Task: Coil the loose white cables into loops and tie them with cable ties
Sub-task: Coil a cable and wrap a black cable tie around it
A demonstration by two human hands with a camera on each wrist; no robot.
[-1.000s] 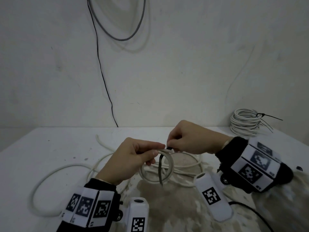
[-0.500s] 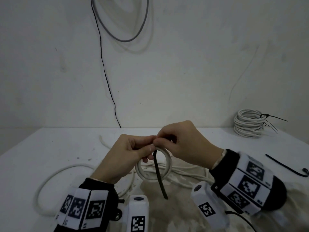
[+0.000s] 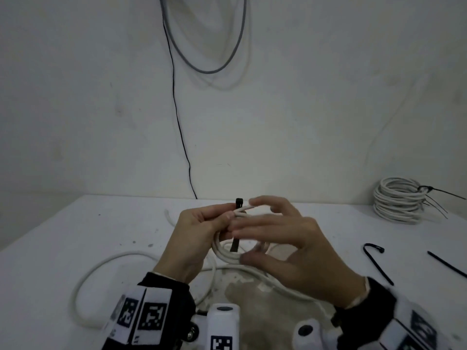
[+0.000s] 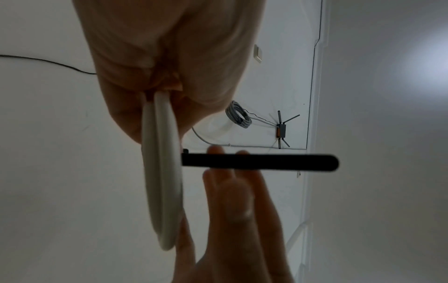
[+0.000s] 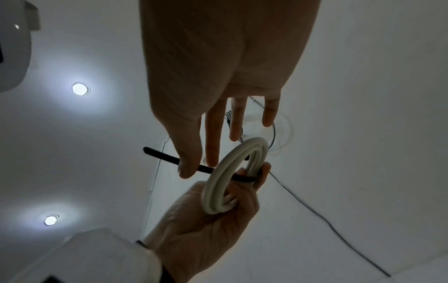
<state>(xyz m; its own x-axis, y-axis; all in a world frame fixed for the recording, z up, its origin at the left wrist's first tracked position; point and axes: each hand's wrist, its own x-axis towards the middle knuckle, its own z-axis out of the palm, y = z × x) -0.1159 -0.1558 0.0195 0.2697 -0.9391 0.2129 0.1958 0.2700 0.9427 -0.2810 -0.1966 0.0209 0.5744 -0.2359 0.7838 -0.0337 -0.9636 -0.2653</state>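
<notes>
My left hand (image 3: 202, 231) pinches a small coil of white cable (image 3: 227, 255) at its top, above the table. The black cable tie (image 3: 238, 203) is held in the same pinch, its head sticking up over my fingers and its strap running down through the loop. The left wrist view shows the coil (image 4: 162, 172) edge-on with the tie (image 4: 259, 162) jutting sideways. My right hand (image 3: 265, 236) is just right of the coil with its fingers straight and spread. In the right wrist view its thumb and forefinger lie against the tie's strap (image 5: 164, 156) beside the coil (image 5: 232, 176).
The rest of the white cable (image 3: 101, 269) trails loose over the table to the left. A finished coil with black ties (image 3: 396, 200) sits at the back right. Two spare black ties (image 3: 376, 263) (image 3: 447, 265) lie on the right. A grey cable (image 3: 209, 69) hangs on the wall.
My right hand has let go of the coil's top and spread open beside it. The left hand has raised the coil, with the tie's head now above its fingers.
</notes>
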